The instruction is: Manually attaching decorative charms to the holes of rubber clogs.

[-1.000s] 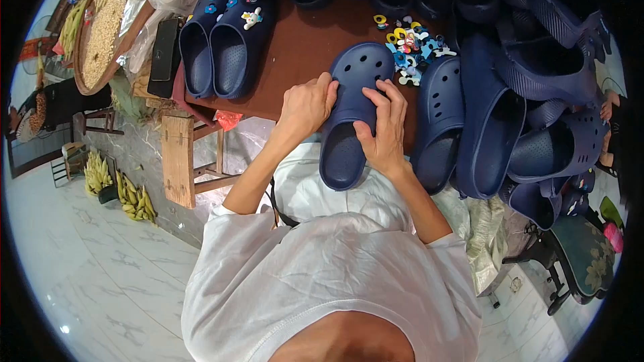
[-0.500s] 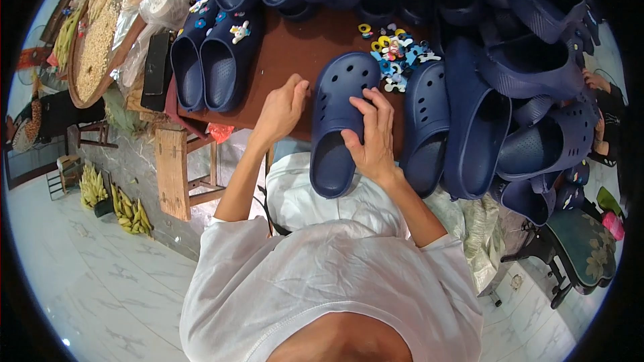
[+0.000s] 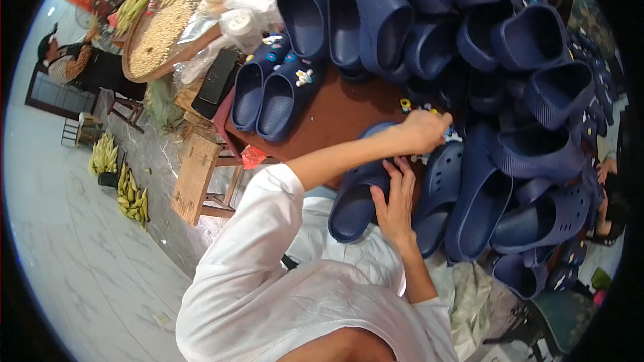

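A navy blue foam clog [image 3: 354, 202] lies tilted at the table's near edge, toe pointing away from me. My right hand [image 3: 396, 202] grips its right side, thumb by the opening and fingers along the edge. My left arm crosses over the clog's toe, hiding its holes. At the small pile of colourful shoe charms [image 3: 453, 136], my left hand [image 3: 424, 131] has its fingers curled in; whatever is between them is hidden. Just right of my right hand rests another plain clog [image 3: 441, 184]. On the left, a pair of clogs [image 3: 276, 104] carries charms.
Many navy clogs [image 3: 537, 151] are heaped along the right and far side of the brown table [image 3: 329, 117]. A black phone [image 3: 219, 75] and a basket of pale kernels [image 3: 161, 43] are at the left. A wooden stool [image 3: 194, 177] stands below. Another person [image 3: 74, 60] is far left.
My left hand has gone from left of the clog across it to the charm pile. My right hand stays on the clog. The whole view has shifted and tilted.
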`<control>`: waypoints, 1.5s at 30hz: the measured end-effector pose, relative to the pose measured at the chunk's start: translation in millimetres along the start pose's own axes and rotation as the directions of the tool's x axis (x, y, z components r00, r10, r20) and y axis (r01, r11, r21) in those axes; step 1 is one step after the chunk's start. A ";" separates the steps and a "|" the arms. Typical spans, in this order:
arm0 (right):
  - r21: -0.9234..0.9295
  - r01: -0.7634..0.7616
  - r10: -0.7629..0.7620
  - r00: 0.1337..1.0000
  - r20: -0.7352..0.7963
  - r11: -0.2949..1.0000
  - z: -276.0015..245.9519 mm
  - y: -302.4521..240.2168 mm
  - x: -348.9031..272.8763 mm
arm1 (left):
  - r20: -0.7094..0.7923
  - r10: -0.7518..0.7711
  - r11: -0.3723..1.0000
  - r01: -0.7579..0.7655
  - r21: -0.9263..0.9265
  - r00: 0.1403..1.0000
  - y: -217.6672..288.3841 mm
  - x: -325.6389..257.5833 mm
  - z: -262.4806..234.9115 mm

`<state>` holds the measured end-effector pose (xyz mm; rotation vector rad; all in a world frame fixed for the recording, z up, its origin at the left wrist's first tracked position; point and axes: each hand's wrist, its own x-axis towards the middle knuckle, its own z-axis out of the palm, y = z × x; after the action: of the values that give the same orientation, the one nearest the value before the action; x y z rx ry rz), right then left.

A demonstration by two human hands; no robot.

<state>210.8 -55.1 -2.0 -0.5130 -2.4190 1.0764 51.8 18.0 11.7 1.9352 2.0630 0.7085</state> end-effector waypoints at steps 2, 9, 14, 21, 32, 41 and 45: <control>-0.003 0.028 -0.028 1.000 0.003 1.000 0.2 -1.8 0.2 | -0.039 0.027 1.000 -0.026 0.017 0.999 1.0 5.8 8.6; -0.025 0.017 -0.016 1.000 0.027 1.000 2.8 -1.6 3.7 | -0.173 0.073 0.997 -0.079 -0.027 0.982 -4.9 -0.7 6.5; -0.009 0.021 -0.020 0.999 0.035 1.000 1.0 1.2 0.2 | -0.262 -0.022 0.971 -0.042 -0.235 0.965 -19.6 -54.5 -48.4; -0.047 0.021 -0.021 1.000 0.002 0.999 -2.6 0.9 -4.4 | -0.573 -0.329 0.944 0.261 -0.200 0.751 -108.4 -109.8 -123.8; -0.038 -0.313 0.315 0.941 0.124 0.949 0.0 -7.4 -51.2 | -0.577 -0.288 0.885 0.442 0.144 0.764 -219.1 -94.6 -124.2; 0.021 -0.397 0.382 0.893 0.239 0.917 7.3 -10.8 -60.8 | -0.731 -0.296 0.907 0.420 -0.014 0.615 -214.1 -115.2 -119.4; 0.024 -0.402 0.392 0.904 0.167 0.916 16.0 -4.2 -65.4 | -0.744 -0.263 0.929 0.369 -0.024 0.614 -188.8 -128.6 -135.4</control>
<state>256.3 -99.8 -24.2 -0.9670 -2.4710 1.3964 -164.1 -136.7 15.1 1.3463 2.8810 1.4831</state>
